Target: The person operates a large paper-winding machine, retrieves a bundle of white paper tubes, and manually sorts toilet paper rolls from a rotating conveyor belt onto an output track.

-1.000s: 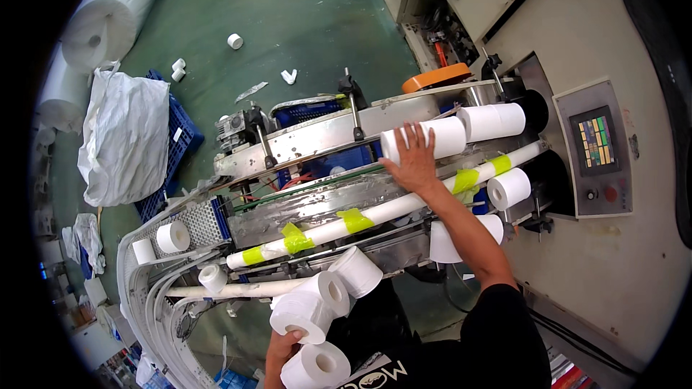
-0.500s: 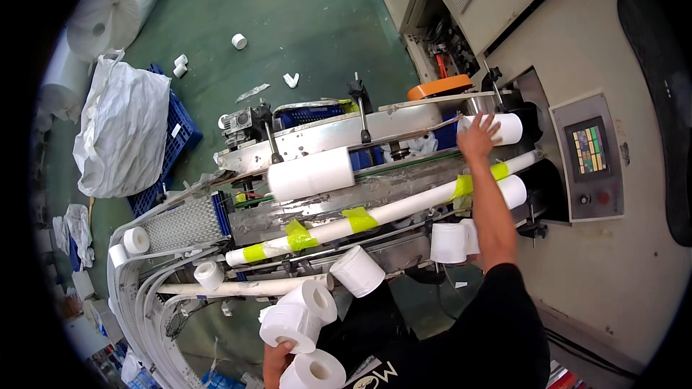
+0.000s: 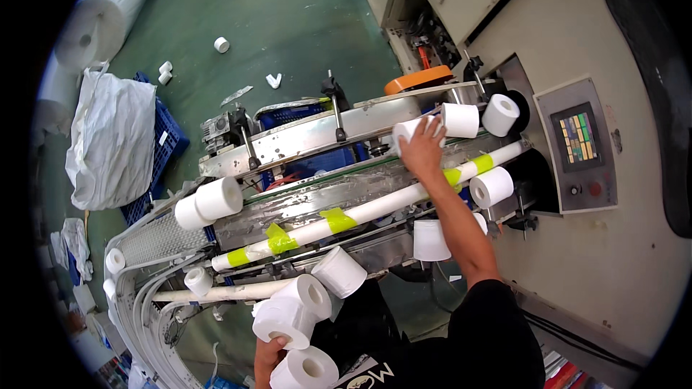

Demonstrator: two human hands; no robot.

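Near the lower edge, my left hand is closed around white toilet rolls gathered against my body. Another toilet roll sits just beside its fingers. My right hand reaches across the machine, its fingers spread over a toilet roll on the far conveyor lane and touching it; part of that roll is hidden. To its right are two more rolls, one upright-looking and one with its core showing at the machine's opening. Two touching rolls lie at the lane's left end.
A white tube with yellow-green tape runs along the conveyor. Several loose rolls sit nearer me, including one beside my body. Curved rails bend off at left. A control panel is at right; a white sack leans by a blue crate.
My right hand has moved left along the lane, over a roll. Rolls have come out at the right, and the pair at the left has travelled further left. My left hand stays put.
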